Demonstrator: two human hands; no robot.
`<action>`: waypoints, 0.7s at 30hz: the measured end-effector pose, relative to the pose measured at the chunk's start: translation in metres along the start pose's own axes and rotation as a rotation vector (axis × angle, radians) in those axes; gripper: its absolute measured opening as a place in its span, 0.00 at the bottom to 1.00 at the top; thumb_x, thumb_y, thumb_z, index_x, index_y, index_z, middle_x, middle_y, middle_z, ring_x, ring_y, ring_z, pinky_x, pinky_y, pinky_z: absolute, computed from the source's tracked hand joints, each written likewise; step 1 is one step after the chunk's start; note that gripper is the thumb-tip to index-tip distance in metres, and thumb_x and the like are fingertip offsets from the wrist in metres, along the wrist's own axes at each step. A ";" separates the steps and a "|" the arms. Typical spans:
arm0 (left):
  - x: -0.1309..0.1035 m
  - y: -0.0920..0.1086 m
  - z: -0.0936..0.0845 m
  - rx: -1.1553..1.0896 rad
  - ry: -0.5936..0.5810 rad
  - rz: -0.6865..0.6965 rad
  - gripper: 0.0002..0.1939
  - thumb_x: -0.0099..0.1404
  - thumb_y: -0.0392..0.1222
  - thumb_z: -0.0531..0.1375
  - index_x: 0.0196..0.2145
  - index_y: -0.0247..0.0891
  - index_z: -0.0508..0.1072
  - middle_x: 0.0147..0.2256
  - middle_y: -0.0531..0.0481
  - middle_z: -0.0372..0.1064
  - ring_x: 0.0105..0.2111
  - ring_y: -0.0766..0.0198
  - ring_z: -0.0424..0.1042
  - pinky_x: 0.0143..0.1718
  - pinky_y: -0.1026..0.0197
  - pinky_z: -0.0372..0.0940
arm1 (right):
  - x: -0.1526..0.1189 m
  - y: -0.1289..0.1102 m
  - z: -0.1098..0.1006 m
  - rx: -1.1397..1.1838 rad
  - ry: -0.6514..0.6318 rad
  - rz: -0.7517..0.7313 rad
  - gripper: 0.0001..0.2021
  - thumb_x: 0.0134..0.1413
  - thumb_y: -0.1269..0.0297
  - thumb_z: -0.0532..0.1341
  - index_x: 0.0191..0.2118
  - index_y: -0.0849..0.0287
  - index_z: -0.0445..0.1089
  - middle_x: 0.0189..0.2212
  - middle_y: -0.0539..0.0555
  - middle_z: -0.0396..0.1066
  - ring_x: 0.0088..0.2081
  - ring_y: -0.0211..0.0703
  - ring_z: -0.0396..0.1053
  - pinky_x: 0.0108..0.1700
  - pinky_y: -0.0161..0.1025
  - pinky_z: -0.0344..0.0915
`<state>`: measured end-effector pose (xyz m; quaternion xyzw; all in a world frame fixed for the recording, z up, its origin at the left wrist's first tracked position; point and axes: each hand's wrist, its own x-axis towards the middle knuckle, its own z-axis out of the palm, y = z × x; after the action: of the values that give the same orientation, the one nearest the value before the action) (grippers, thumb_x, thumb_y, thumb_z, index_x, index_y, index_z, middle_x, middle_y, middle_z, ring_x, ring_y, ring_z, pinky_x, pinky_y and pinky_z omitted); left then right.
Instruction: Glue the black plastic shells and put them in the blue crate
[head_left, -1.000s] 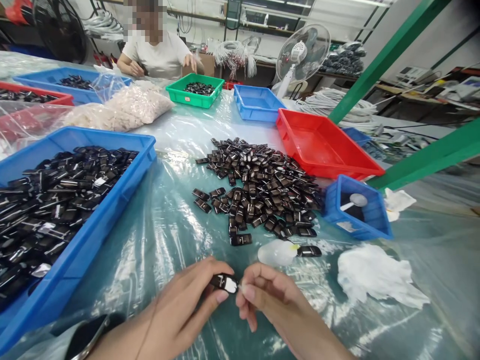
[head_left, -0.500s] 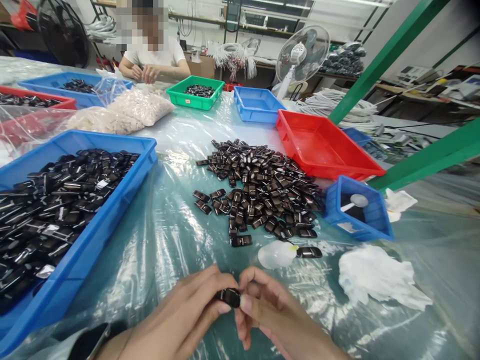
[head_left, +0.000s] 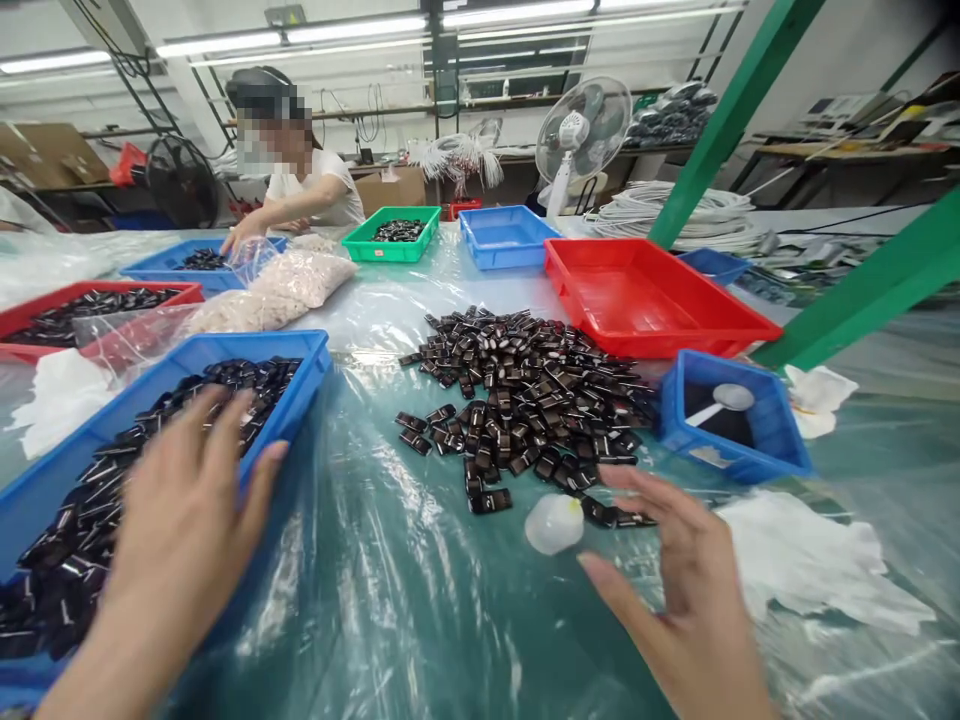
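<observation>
My left hand [head_left: 184,500] hangs over the big blue tray [head_left: 324,360] of small glossy black plastic parts [head_left: 56,560], fingers apart and slightly blurred, with nothing seen in it. On the right, my right hand [head_left: 686,585] is open, thumb and fingers spread around a gap. Just left of that gap stands a translucent white squeeze bottle [head_left: 553,526] with a yellow tip; the hand is apart from it. Beyond it spreads a heap of dark brown-black parts [head_left: 536,385] on the plastic-covered table, a few lying near my right fingertips.
A small blue bin [head_left: 739,455] holds black material and a white spoon [head_left: 720,402]. White cloth [head_left: 825,560] lies beside my right hand. Behind are a red tray [head_left: 660,300], a blue tray [head_left: 514,240], a green tray [head_left: 390,235] and a green post [head_left: 735,120]. A co-worker [head_left: 319,190] sits across.
My hands have parted and the black part is out of them. The left moved over the blue tray, the right toward the bottle. The view tilted up; the co-worker reaches into a tray.
</observation>
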<state>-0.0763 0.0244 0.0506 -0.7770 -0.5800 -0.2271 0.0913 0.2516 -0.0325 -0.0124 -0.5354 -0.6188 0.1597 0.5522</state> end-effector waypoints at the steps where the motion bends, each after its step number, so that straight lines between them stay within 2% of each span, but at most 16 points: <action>1: 0.002 0.009 0.010 0.059 -0.018 0.057 0.21 0.73 0.40 0.44 0.61 0.35 0.57 0.54 0.36 0.67 0.55 0.39 0.65 0.52 0.35 0.61 | 0.000 0.006 0.003 -0.030 -0.067 0.073 0.28 0.55 0.63 0.63 0.59 0.45 0.53 0.56 0.55 0.62 0.52 0.51 0.64 0.49 0.49 0.65; 2: 0.004 0.020 0.020 0.082 -0.062 0.155 0.21 0.72 0.41 0.44 0.57 0.30 0.62 0.52 0.32 0.68 0.52 0.39 0.67 0.50 0.35 0.64 | -0.001 0.010 0.005 -0.048 -0.146 0.142 0.29 0.57 0.60 0.62 0.61 0.45 0.50 0.58 0.56 0.61 0.52 0.51 0.65 0.49 0.50 0.65; 4: 0.008 0.042 0.043 0.076 -0.142 0.244 0.20 0.71 0.36 0.43 0.56 0.29 0.65 0.53 0.32 0.68 0.51 0.40 0.68 0.48 0.37 0.66 | -0.002 0.015 0.009 -0.032 -0.285 0.244 0.29 0.58 0.57 0.59 0.61 0.45 0.47 0.58 0.56 0.63 0.54 0.52 0.66 0.50 0.52 0.66; 6: 0.012 0.058 0.062 0.049 -0.195 0.297 0.22 0.70 0.30 0.42 0.57 0.30 0.64 0.56 0.33 0.65 0.54 0.42 0.65 0.50 0.38 0.64 | -0.002 0.015 0.011 0.007 -0.377 0.317 0.24 0.59 0.55 0.58 0.58 0.47 0.51 0.55 0.56 0.67 0.55 0.51 0.66 0.51 0.52 0.65; 8: 0.018 0.066 0.077 0.019 -0.229 0.318 0.23 0.69 0.27 0.41 0.57 0.27 0.64 0.56 0.31 0.65 0.55 0.43 0.64 0.51 0.39 0.63 | 0.000 0.010 0.010 0.022 -0.442 0.379 0.17 0.60 0.55 0.57 0.53 0.50 0.56 0.52 0.57 0.70 0.53 0.52 0.67 0.49 0.50 0.67; 10: 0.022 0.067 0.085 -0.014 -0.260 0.318 0.21 0.70 0.28 0.42 0.55 0.24 0.64 0.50 0.30 0.69 0.51 0.44 0.68 0.49 0.40 0.64 | 0.001 0.006 0.009 0.017 -0.481 0.425 0.14 0.60 0.55 0.56 0.50 0.51 0.60 0.50 0.58 0.71 0.51 0.52 0.69 0.46 0.48 0.68; 12: 0.023 0.065 0.087 -0.051 -0.284 0.300 0.18 0.71 0.31 0.43 0.51 0.25 0.66 0.45 0.31 0.71 0.46 0.44 0.70 0.45 0.40 0.65 | 0.003 0.003 0.008 0.013 -0.490 0.441 0.14 0.60 0.54 0.56 0.49 0.51 0.62 0.48 0.57 0.71 0.49 0.53 0.70 0.45 0.48 0.69; 15: 0.016 0.066 0.082 -0.132 -0.305 0.249 0.15 0.73 0.33 0.42 0.45 0.29 0.67 0.42 0.34 0.70 0.41 0.46 0.70 0.40 0.42 0.66 | 0.003 0.002 0.007 0.006 -0.493 0.463 0.15 0.59 0.54 0.57 0.49 0.51 0.62 0.48 0.57 0.71 0.48 0.54 0.70 0.43 0.47 0.69; 18: 0.001 0.076 0.070 -0.275 -0.345 0.206 0.13 0.73 0.34 0.41 0.42 0.34 0.64 0.39 0.41 0.69 0.36 0.54 0.71 0.34 0.53 0.67 | 0.001 0.003 0.006 0.022 -0.509 0.491 0.15 0.60 0.53 0.57 0.50 0.50 0.62 0.49 0.57 0.70 0.49 0.54 0.68 0.41 0.45 0.70; 21: -0.016 0.088 0.058 -0.420 -0.407 0.172 0.12 0.75 0.35 0.40 0.39 0.39 0.61 0.28 0.52 0.66 0.24 0.64 0.69 0.25 0.63 0.63 | -0.002 0.002 0.005 0.042 -0.544 0.519 0.17 0.62 0.51 0.54 0.53 0.49 0.59 0.51 0.58 0.67 0.52 0.54 0.66 0.41 0.43 0.71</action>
<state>0.0174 0.0071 0.0031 -0.8547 -0.4588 -0.1730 -0.1704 0.2484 -0.0316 -0.0168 -0.6009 -0.5831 0.4436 0.3197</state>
